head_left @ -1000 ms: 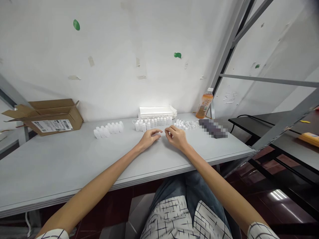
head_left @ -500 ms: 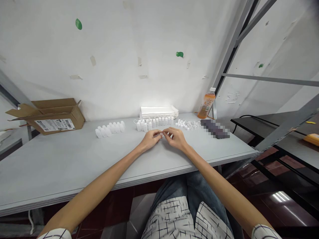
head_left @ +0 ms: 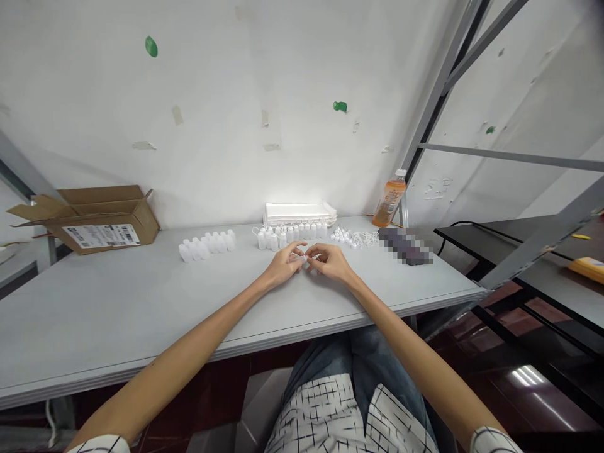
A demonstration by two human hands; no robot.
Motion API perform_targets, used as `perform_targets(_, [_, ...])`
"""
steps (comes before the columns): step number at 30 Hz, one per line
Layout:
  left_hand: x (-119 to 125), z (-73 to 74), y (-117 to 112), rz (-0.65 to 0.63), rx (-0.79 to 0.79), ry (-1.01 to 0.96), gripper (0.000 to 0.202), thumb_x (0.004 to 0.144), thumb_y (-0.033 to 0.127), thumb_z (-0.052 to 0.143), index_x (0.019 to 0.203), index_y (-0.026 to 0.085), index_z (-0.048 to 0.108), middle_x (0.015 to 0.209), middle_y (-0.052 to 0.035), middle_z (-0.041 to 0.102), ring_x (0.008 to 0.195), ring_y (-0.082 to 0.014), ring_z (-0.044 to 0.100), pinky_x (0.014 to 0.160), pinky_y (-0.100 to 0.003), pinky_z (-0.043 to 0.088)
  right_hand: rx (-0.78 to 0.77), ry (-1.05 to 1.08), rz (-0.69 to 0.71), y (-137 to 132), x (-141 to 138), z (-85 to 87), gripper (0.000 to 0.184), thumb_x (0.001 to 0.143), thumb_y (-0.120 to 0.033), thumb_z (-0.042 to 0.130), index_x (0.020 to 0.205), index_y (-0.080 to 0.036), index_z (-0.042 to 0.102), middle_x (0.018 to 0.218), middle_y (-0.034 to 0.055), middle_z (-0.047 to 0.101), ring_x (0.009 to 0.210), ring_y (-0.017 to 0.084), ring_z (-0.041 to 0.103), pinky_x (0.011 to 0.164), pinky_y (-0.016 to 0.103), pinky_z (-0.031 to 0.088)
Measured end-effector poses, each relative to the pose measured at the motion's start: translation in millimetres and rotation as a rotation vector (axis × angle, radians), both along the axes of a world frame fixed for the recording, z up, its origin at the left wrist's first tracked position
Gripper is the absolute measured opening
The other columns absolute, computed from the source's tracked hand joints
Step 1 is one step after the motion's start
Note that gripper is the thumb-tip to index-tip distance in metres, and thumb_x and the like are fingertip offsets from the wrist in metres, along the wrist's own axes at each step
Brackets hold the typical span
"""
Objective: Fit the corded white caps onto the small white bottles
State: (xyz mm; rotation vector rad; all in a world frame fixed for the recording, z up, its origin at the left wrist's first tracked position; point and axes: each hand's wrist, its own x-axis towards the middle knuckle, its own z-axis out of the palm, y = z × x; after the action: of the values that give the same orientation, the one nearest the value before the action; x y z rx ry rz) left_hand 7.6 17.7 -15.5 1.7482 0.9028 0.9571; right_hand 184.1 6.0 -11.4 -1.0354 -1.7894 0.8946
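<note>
My left hand (head_left: 284, 263) and my right hand (head_left: 331, 262) meet over the table, thumbs and fingers pinched together. Between their fingertips is a small whitish part (head_left: 302, 257), mostly covered and too small to name; both hands grip it. Just behind the hands stand several small white bottle-shaped pieces (head_left: 270, 240) in rows. To the right of these lie small white cap-like pieces (head_left: 343, 235) and a tangle of thin white cord (head_left: 365, 239). Farther left, translucent white pieces (head_left: 207, 245) are lined up in a slanting double row.
A stack of white sheets or packs (head_left: 301, 212) lies against the wall. An opened cardboard box (head_left: 108, 220) stands on the left. At the right are a bottle of orange drink (head_left: 389, 199) and a dark, pixelated object (head_left: 406, 245). Metal frame posts rise beside the grey table (head_left: 155, 314).
The fingers have shifted their hold, and more of the whitish part shows between them. My left hand's fingers have opened a little around it. The other things keep their places.
</note>
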Motion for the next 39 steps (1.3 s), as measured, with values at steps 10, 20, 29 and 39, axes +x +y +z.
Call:
perform_targets(10, [2, 13.4, -6, 0.042, 0.111, 0.188, 0.035, 0.082, 0.036, 0.056, 0.107, 0.014, 0.066, 0.073, -0.0046, 0.065, 0.058, -0.0136, 0.052, 0.058, -0.026, 0.04, -0.086, 0.142, -0.009, 5, 11, 4.4, 0.027, 0.069, -0.037, 0.071, 0.082, -0.015, 0.064, 0.077, 0.0067, 0.068, 0.062, 0.02, 0.068, 0.045, 0.025, 0.049])
perform_targets(20, [-1, 11.9, -5, -0.054, 0.054, 0.144, 0.037, 0.085, 0.038, 0.048, 0.1, 0.013, 0.069, 0.057, 0.0017, 0.049, 0.055, -0.0121, 0.044, 0.055, -0.025, 0.035, -0.15, 0.124, 0.071, 3, 14, 6.7, 0.027, 0.071, -0.036, 0.07, 0.085, -0.013, 0.066, 0.068, 0.0058, 0.068, 0.06, 0.019, 0.068, 0.046, 0.023, 0.048])
perform_targets(29, [1, 15.7, -9, 0.025, 0.045, 0.127, 0.04, 0.083, 0.036, 0.049, 0.113, 0.015, 0.066, 0.07, -0.0036, 0.062, 0.07, -0.0179, 0.054, 0.064, -0.027, 0.041, -0.163, 0.089, 0.104, 0, 14, 7.7, 0.037, 0.069, -0.042, 0.074, 0.09, -0.012, 0.069, 0.072, 0.0083, 0.071, 0.063, 0.019, 0.067, 0.048, 0.025, 0.048])
perform_targets(39, [0, 16.7, -8, -0.016, 0.177, 0.229, 0.037, 0.09, 0.033, 0.04, 0.103, 0.015, 0.069, 0.082, -0.0049, 0.067, 0.083, -0.0204, 0.059, 0.076, -0.03, 0.042, -0.096, 0.079, 0.084, 3, 12, 1.4, 0.036, 0.072, -0.045, 0.071, 0.089, -0.014, 0.069, 0.083, 0.0085, 0.07, 0.067, 0.019, 0.067, 0.046, 0.023, 0.047])
